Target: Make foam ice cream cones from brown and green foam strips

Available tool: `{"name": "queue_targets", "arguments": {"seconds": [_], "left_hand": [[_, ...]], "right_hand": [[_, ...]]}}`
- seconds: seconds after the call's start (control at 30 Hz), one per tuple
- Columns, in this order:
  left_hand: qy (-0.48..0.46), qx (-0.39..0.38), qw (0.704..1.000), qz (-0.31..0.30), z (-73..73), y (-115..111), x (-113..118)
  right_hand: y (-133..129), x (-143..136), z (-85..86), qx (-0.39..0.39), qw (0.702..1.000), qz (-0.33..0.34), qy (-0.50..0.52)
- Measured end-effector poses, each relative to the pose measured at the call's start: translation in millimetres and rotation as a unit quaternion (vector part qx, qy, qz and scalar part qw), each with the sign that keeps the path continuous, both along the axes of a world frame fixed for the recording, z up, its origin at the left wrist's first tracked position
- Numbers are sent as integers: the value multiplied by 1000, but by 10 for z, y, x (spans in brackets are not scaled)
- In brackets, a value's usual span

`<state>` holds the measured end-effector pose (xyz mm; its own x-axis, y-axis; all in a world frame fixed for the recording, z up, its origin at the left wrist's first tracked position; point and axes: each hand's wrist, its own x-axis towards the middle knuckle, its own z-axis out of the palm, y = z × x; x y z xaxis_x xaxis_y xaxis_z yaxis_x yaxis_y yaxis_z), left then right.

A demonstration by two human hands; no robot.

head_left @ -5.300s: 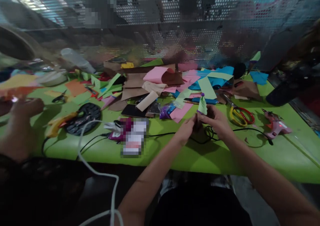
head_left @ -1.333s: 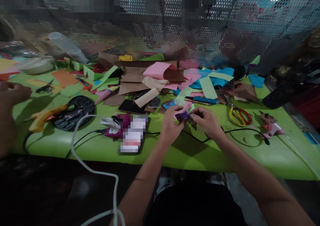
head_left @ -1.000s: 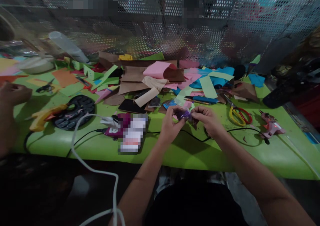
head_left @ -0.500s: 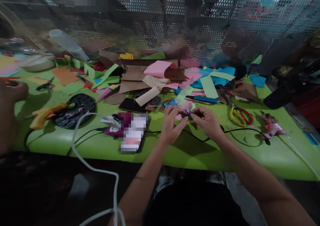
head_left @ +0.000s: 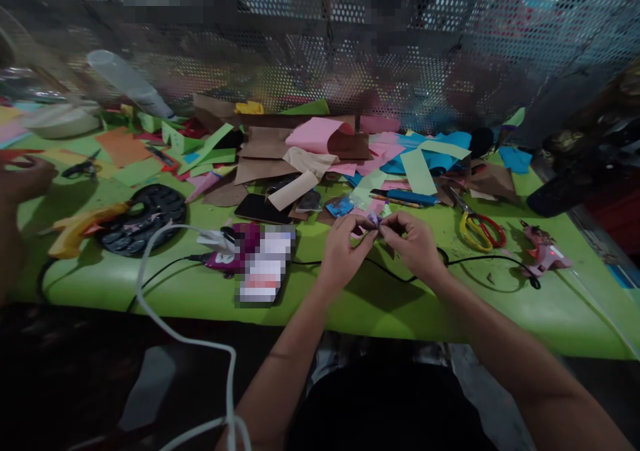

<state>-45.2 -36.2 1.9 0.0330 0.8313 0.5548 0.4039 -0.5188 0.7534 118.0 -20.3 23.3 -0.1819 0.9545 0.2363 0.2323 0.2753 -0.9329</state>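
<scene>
Between my fingertips is a small purple piece (head_left: pixel 373 219), possibly folded paper; its exact shape is too small to make out. My left hand (head_left: pixel 347 248) pinches it from the left, thumb and forefinger closed. From the other side my right hand (head_left: pixel 411 238) pinches it too, fingertips almost touching those of the left. Both hands are just above the green table (head_left: pixel 320 318). Behind them lie a blue packet (head_left: pixel 340 206) and a blue pen-like tool (head_left: pixel 413 198). Scissors (head_left: pixel 477 228) with yellow and red handles rest to the right.
A pink glue gun (head_left: pixel 547 254) stands at the right, its black cable (head_left: pixel 490 259) running behind my wrist. Leftward are a phone (head_left: pixel 267 264), a purple power strip (head_left: pixel 230 258), a yellow glue gun (head_left: pixel 80 231) and a black tray (head_left: pixel 145 228). Another person's hand (head_left: pixel 25 178) is far left.
The purple piece has turned slightly between my fingers and shows more of its surface. My hands stay in nearly the same place. The view has shifted a little.
</scene>
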Motion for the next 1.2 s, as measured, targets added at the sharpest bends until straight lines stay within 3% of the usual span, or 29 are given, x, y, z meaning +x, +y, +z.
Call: {"name": "queue_targets", "arguments": {"seconds": [0.3, 0.8, 1.2], "left_hand": [[-31, -51, 998, 14, -23, 2, -13], [-129, -107, 986, 5, -34, -10, 19], [-24, -46, 998, 28, -1, -44, 29]], "right_hand": [[-31, -3, -15, 66, 994, -14, -88], [-4, -43, -1, -73, 995, 42, 59], [-18, 11, 0, 47, 996, 23, -73]]}}
